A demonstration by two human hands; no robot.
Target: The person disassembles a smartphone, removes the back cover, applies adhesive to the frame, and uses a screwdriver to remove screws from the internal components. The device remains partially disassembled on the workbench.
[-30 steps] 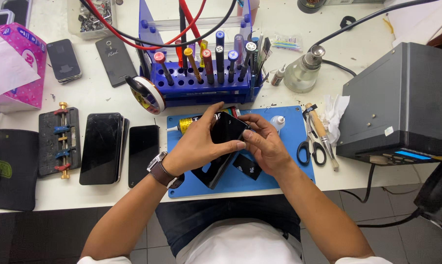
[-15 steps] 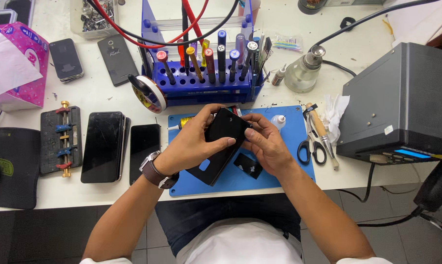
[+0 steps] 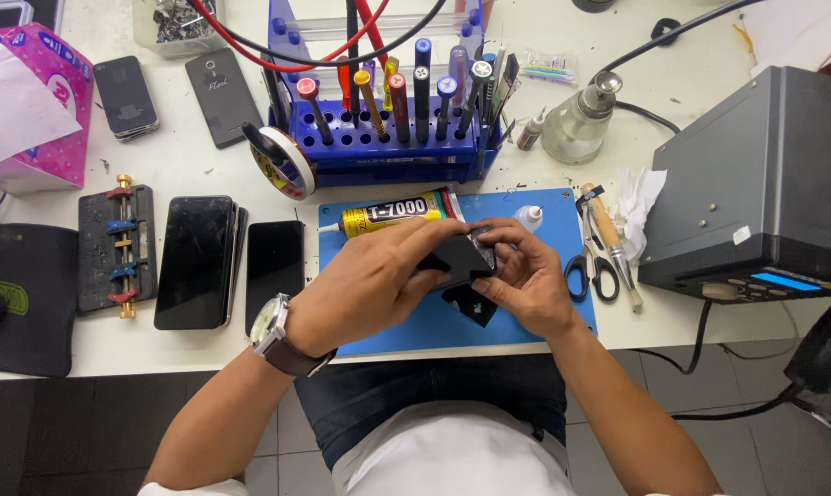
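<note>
I find both hands closed on one black phone, held just above the blue mat at the near edge of the surface. My left hand covers the phone's left end with fingers folded over its top. My right hand grips the right end, thumb and fingertips pinching the upper corner. A watch sits on the left wrist.

A second dark piece lies on the mat beneath the hands; I cannot tell what it is. Just beyond the left hand's fingers lies a yellow glue tube, close to the knuckles. Just beyond the right hand stands a small white dropper bottle. To the right of the right hand, scissors and a wooden-handled tool lie at the mat's edge, with crumpled tissue behind them.

Farther ahead of both hands stands a blue tool rack full of screwdrivers, crossed by red and black cables. A glass dispenser bottle sits ahead and right. A grey box unit stands well right of the right hand.

Left of the left hand lie two dark phones, then a clamp fixture. Two more phones and a pink tissue box lie far ahead and left.
</note>
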